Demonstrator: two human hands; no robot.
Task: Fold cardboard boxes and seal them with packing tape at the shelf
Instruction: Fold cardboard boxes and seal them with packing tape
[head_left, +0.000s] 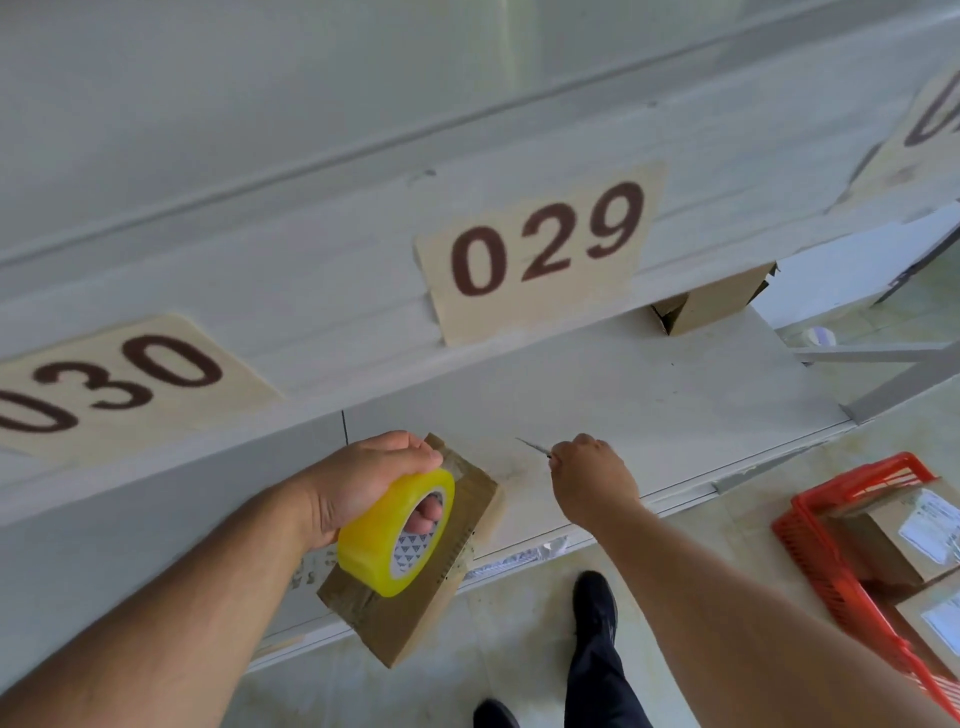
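The left hand grips the yellow tape roll against the cardboard box on the shelf edge, steadying it, while the right hand pinches a small blade, presumably for cutting tape

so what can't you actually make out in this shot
- Head view: the box top seam, hidden by the tape roll and left hand.
- The blade handle, hidden inside the right hand.
- Parcel labels in the red basket, too blurred to read.
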